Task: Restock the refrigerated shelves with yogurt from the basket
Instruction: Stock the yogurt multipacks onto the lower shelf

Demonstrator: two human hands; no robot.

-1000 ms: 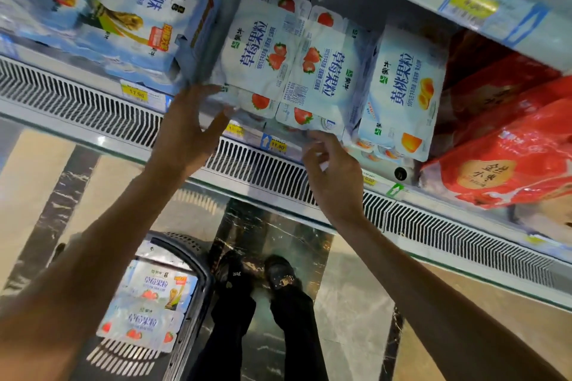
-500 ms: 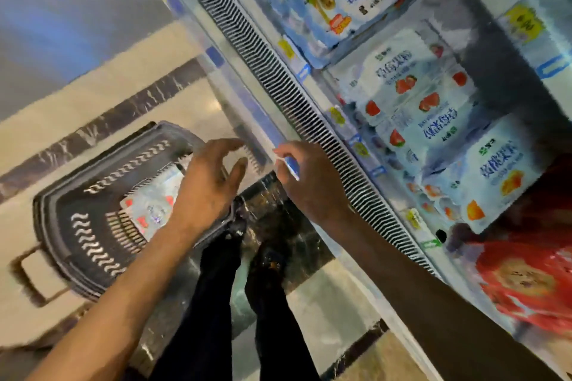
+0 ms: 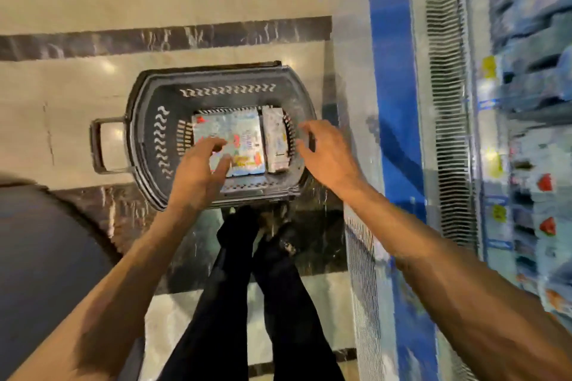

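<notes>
Marble floor (image 3: 216, 9) carried the basket (image 3: 140, 120); a flat yogurt multipack (image 3: 244, 133) lay on its base. Left hand (image 3: 198, 172) and right hand (image 3: 328, 155) hovered above, fingers spread, holding nothing. Film-wrapped, likely light and slippery: grip opposite edges.

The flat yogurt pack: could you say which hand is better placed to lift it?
Left: the left hand is over the flat yogurt pack; the right hand hovers at the basket rim.
</notes>
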